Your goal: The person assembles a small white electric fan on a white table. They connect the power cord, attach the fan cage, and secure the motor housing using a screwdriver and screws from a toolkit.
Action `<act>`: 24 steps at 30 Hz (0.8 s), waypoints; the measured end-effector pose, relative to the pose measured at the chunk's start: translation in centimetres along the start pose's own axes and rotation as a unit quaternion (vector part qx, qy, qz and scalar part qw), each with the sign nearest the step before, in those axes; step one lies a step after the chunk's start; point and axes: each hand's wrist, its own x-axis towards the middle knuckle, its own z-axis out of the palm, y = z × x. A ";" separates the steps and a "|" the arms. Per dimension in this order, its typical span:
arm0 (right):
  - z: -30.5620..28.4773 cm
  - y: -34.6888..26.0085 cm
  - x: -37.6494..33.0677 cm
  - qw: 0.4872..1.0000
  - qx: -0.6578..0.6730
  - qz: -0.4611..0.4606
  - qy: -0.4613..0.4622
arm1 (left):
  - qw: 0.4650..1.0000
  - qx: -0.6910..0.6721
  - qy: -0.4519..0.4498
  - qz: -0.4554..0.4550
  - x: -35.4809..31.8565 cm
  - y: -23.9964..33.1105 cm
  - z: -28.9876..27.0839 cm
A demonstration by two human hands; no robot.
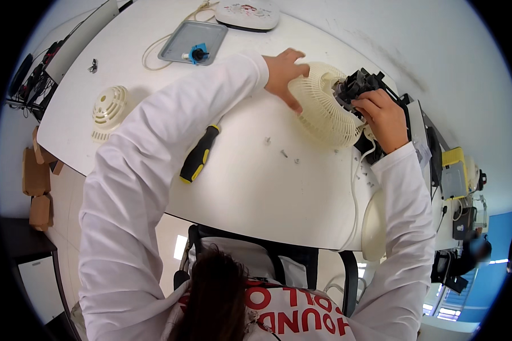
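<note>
A round cream slotted housing point(318, 108) stands at the right of the white table. My left hand point(285, 77) is open at its left side, fingers and thumb spread around the edge; I cannot tell whether they touch it. My right hand point(384, 119) is closed, with its fingertips on a black mechanical part point(358, 84) at the housing's right end. A white cord point(355, 190) runs from beside the housing toward the near table edge. Left of the housing lies a black-and-yellow screwdriver point(199, 154). Several small screws point(284, 153) are scattered between them.
A cream vented cover point(109, 108) sits at the left. A grey tray point(179, 41) holds a small blue-and-black part point(199, 53), beside a white appliance point(248, 13) at the back. An oval cream piece point(373, 227) lies at the near right edge. Another person point(471, 253) is in the right background.
</note>
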 end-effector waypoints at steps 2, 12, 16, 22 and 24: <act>0.4 0.0 -0.7 1.000 -0.004 0.004 0.022 | 0.996 -0.084 -0.022 -0.015 1.6 0.7 -0.6; 1.1 0.3 -1.0 0.998 -0.062 -0.020 0.016 | 0.992 -0.025 -0.079 -0.095 5.3 3.0 0.6; 1.7 -0.3 -0.5 0.995 -0.093 -0.024 0.024 | 0.990 -0.025 -0.090 -0.110 4.7 3.0 0.5; 1.2 -1.3 -1.8 0.998 -0.039 0.037 0.034 | 0.988 0.051 -0.086 -0.118 4.3 5.2 0.0; 1.1 -1.9 -1.9 0.996 -0.011 0.068 0.056 | 0.983 0.060 -0.111 -0.137 4.5 5.6 -0.3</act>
